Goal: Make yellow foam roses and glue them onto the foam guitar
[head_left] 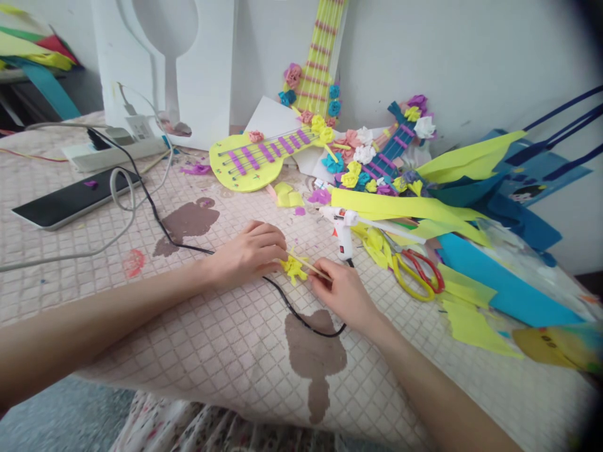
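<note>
My right hand [342, 292] is closed on a thin wooden stick [308, 265], which points up and left over a small yellow paper piece [294, 269] with several ragged points. My left hand [252, 254] lies on the other side, its curled fingertips touching the left edge of the yellow piece. Just beyond my right hand, a white glue gun [345, 235] rests on the quilted tablecloth [221, 339]. A black cable [301, 319] runs under my left arm and loops in front of my right hand.
Behind lie a yellow paper guitar [249, 166] and a blue one [384, 160] with paper flowers. Scissors [417, 275] and yellow and blue paper strips [509, 276] cover the right side. A black tablet-like object [75, 198] and a power strip [115, 152] are at the left.
</note>
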Available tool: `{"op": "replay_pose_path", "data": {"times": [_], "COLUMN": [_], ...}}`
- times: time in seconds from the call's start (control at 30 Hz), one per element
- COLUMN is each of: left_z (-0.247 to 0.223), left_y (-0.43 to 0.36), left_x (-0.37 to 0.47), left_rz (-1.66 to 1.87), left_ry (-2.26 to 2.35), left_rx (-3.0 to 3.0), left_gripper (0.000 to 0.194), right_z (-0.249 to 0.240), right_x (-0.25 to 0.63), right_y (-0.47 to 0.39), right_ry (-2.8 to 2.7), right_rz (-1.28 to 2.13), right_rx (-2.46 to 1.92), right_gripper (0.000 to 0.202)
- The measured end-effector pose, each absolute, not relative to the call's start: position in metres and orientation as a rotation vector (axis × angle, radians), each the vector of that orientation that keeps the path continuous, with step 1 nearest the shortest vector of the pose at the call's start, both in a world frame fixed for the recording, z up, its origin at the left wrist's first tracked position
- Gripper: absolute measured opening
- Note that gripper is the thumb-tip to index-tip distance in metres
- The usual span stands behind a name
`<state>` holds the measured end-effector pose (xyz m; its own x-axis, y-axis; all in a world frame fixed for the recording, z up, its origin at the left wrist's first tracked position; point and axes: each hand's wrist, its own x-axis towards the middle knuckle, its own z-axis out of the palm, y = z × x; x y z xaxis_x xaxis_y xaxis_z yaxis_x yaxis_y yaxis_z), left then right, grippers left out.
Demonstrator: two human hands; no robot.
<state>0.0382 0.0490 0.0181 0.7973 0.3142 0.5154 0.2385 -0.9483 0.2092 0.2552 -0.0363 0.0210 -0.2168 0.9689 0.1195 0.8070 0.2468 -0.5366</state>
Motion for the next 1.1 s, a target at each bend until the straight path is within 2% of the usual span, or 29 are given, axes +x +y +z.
{"op": "replay_pose_path", "data": {"times": [0.33, 0.5, 0.73, 1.1], "left_z": [0.023, 0.027, 0.027, 0.024], "left_y": [0.049, 0.041, 0.029, 0.023], "left_x": [0.032, 0.034, 0.036, 0.039], "left_rz": [0.799, 0.847, 0.844, 0.737], "left_ry": [0.654, 0.697, 0.687, 0.742], "left_rx": [2.743, 2.713, 2.738, 2.694], "left_gripper": [0.007, 0.012, 0.024, 0.027], "right_z": [0.018, 0.024, 0.027, 0.025], "right_x": [0.255, 0.255, 0.266, 0.266], "right_y": [-0.036, -0.04, -0.042, -0.042], "right_ry": [-2.09, -2.056, -2.198, -2.442], "right_rz": [0.514, 0.52, 0.309, -0.048], "right_rx": [-1.644, -1.669, -1.555, -1.327], "right_gripper": [0.012, 0.011, 0.017, 0.018]}}
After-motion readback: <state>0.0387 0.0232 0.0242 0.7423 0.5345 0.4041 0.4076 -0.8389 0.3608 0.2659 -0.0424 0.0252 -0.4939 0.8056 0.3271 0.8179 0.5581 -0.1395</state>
